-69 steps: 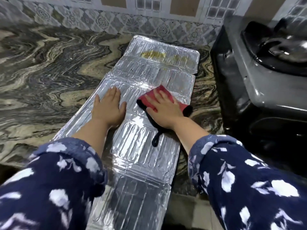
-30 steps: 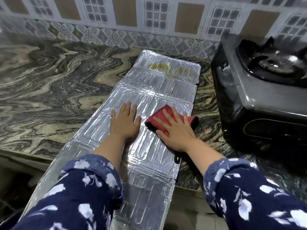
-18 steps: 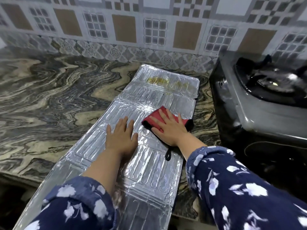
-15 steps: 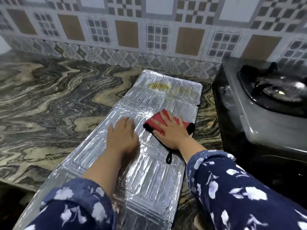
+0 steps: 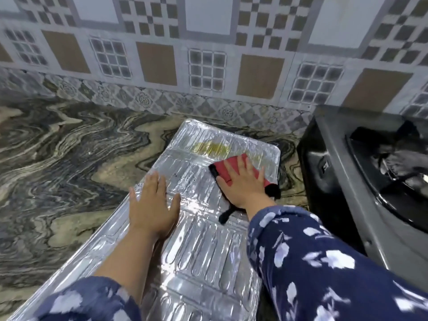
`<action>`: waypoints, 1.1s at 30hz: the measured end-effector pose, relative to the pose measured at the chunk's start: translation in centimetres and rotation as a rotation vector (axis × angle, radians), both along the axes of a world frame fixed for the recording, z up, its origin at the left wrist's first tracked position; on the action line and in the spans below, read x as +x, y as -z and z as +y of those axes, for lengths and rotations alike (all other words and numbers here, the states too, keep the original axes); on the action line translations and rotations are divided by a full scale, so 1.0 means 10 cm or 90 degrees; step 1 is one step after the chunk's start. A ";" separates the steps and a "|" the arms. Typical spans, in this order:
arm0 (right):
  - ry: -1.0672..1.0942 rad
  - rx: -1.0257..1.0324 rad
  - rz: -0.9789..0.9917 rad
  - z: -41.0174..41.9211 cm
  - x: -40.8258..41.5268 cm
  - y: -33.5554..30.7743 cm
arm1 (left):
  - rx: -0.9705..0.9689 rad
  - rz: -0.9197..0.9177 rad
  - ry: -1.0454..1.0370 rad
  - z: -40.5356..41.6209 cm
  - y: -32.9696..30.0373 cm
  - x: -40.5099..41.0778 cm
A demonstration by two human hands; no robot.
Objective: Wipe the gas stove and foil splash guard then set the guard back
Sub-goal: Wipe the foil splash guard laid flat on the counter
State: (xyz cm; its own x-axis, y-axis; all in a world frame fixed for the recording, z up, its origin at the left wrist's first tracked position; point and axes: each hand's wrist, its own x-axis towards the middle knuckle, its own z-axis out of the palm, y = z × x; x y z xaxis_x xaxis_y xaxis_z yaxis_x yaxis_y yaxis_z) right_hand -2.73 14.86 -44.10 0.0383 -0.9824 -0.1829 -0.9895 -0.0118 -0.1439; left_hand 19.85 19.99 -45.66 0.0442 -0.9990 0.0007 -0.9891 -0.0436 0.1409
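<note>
The foil splash guard (image 5: 203,246) lies flat and unfolded on the marble counter, running from the near edge toward the wall. A yellow greasy stain (image 5: 209,147) marks its far panel. My right hand (image 5: 242,183) presses flat on a red cloth with black trim (image 5: 223,169), right at the near edge of that stain. My left hand (image 5: 150,205) rests palm down, fingers spread, on the guard's left side and holds nothing. The dark gas stove (image 5: 366,177) stands at the right, close to the guard's right edge.
Swirled marble counter (image 5: 69,163) stretches away to the left of the guard. A patterned tiled wall (image 5: 208,66) rises just behind the guard's far end. The guard's near end overhangs the counter's front edge.
My right hand has slid the red cloth farther up the guard toward the wall, reaching the stained far panel. My left hand also shifted up a little.
</note>
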 end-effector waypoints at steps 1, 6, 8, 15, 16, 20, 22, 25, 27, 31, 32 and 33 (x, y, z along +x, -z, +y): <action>0.036 -0.001 0.003 -0.15 -0.04 0.00 | 0.000 0.001 -0.001 0.00 0.01 0.00; 0.265 -0.051 -0.004 -0.69 -0.06 0.00 | -0.024 0.003 -0.002 0.01 0.03 0.01; 0.322 -0.061 -0.011 -0.82 -0.06 -0.01 | -0.029 0.002 -0.005 0.01 0.04 0.01; 0.097 -0.016 -0.001 -0.74 -0.03 -0.03 | -0.024 0.025 -0.008 0.00 0.03 -0.02; 0.050 -0.008 0.002 -0.67 0.02 -0.04 | -0.022 0.026 -0.009 -0.01 0.02 -0.02; -0.065 0.023 -0.027 -0.23 0.25 -0.06 | -0.001 0.020 -0.008 0.01 -0.01 -0.01; -0.091 0.030 -0.054 0.03 0.35 -0.07 | 0.016 0.035 -0.002 0.02 -0.03 -0.01; -0.152 0.041 -0.073 0.35 0.49 -0.09 | 0.054 0.096 0.010 -0.05 -0.10 0.06; -0.199 0.046 -0.072 0.45 0.57 -0.11 | 0.049 0.100 0.028 -0.06 -0.12 0.16; -0.260 0.008 -0.024 0.39 0.68 -0.09 | -0.003 -0.005 0.009 0.05 -0.05 0.29; -0.273 -0.003 -0.009 0.33 0.71 -0.07 | -0.013 0.001 0.004 0.06 -0.02 0.30; -0.278 -0.008 0.000 0.25 0.73 -0.05 | -0.022 0.011 0.005 0.06 -0.01 0.29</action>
